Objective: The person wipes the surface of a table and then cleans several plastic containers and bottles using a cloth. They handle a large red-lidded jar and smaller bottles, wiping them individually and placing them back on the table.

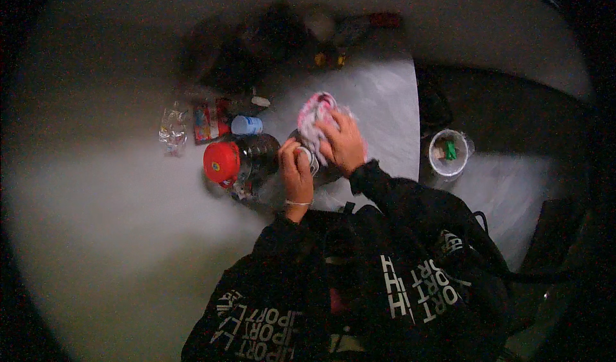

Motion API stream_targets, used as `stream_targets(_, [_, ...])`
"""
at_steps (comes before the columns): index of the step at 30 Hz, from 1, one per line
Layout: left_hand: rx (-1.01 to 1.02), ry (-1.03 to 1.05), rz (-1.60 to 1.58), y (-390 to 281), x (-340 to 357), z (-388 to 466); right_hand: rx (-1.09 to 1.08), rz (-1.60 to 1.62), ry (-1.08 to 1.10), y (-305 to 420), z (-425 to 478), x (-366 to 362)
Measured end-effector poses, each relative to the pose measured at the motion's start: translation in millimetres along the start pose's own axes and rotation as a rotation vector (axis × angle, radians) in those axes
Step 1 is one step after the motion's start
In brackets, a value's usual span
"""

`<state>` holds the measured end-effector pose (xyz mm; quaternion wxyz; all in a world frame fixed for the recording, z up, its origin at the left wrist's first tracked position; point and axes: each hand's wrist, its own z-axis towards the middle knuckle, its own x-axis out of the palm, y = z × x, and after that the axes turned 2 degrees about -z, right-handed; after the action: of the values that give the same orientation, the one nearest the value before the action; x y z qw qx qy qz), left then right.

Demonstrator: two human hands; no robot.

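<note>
My left hand (297,169), with a thin bracelet at the wrist, grips a dark cylindrical container with a pale round rim (310,160). Its body lies mostly behind my hands, so its exact kind is unclear. In my right hand (345,143) is a bunched pink and white cloth (320,116), pressed against that container. A large clear plastic jar (260,160) with a red lid (221,162) is just left of my left hand. Beyond the jar is a small light-blue cylindrical container (247,125).
Left of the blue container are a red printed packet (211,120) and a crumpled clear wrapper (173,128). A small white object (261,101) lies further back. At right, past the white surface's edge (417,121), a lined round bin (448,153) holds something green. Dark, blurred items fill the back.
</note>
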<state>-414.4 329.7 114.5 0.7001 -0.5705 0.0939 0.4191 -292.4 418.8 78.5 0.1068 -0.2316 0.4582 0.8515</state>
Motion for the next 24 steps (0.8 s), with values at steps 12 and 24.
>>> stream_targets(12, [-0.001, -0.014, -0.101, 9, 12, 6, 0.481, 0.717, 0.066, -124, 0, 78])
stream_targets(24, [-0.033, 0.044, -0.038, -2, 1, 1, 0.097, 0.067, 0.082, 28, -56, -33])
